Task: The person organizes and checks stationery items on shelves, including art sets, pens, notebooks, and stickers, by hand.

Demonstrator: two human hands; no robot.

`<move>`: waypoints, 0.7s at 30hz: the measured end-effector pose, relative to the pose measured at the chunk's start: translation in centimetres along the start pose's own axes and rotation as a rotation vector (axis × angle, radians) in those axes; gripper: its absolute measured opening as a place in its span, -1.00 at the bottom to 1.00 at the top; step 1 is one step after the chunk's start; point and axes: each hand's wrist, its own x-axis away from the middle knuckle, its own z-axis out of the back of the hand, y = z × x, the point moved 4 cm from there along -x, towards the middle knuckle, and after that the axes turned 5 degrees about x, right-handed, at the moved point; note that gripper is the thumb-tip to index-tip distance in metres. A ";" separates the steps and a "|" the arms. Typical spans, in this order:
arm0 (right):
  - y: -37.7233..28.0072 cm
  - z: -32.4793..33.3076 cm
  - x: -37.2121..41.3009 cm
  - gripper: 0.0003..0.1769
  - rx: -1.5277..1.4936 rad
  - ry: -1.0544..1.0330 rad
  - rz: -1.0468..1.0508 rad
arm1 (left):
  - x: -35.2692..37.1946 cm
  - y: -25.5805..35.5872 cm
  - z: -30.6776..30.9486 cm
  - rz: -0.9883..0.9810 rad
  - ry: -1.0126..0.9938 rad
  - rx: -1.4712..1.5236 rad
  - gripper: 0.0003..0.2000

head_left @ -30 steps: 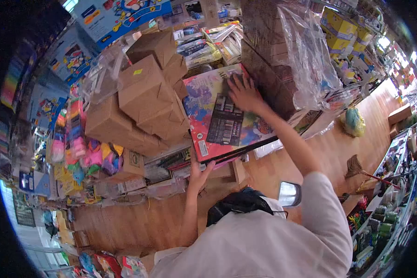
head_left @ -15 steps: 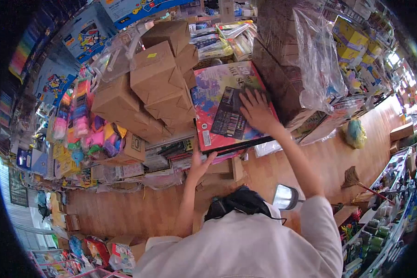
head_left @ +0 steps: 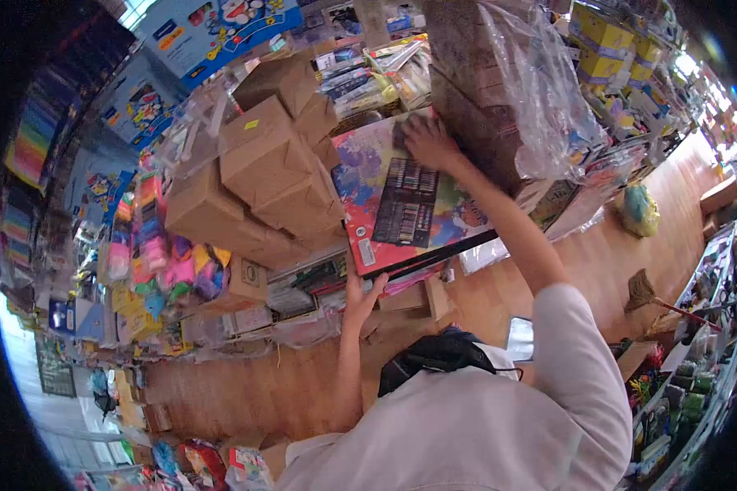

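Observation:
A large flat art set box (head_left: 368, 176) with a red, white and blue cover lies at the middle, between brown cartons. My right hand (head_left: 428, 141) rests on the far part of its cover, fingers spread and slightly blurred. At the near left corner, my left hand (head_left: 362, 296) is closed round the box's edge, its thumb in front and the other fingers partly hidden. A dark gap runs along the box's near edge. Brown paper-wrapped packages (head_left: 274, 164) stand close on the left.
On the right rises a dark carton stack with clear plastic (head_left: 540, 98). Colourful bagged goods (head_left: 151, 237) sit at the left. On the wooden floor (head_left: 581, 274) are a yellow-green bag (head_left: 635, 211) and a broom (head_left: 642, 290).
My right hand has slid over the cover toward the box's far edge. My left hand stays at the near left corner. The camera view has shifted a little.

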 end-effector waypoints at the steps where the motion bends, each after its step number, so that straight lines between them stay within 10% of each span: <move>1: 0.2 -1.3 -2.4 -0.41 -0.034 -0.007 -0.059 | 0.0 0.4 0.0 -0.009 -0.011 0.017 -0.24; 9: -12.8 -1.6 -2.2 -0.42 0.015 0.158 0.113 | 0.2 1.5 -0.2 -0.008 -0.008 -0.046 -0.18; 16: -0.6 -0.8 -2.1 -0.47 0.071 0.085 0.011 | 0.0 1.7 -0.4 0.021 -0.017 0.092 -0.20; 21: -5.6 -0.6 -3.2 -0.47 0.015 0.193 -0.001 | 0.1 0.1 -0.1 -0.025 -0.030 0.023 -0.20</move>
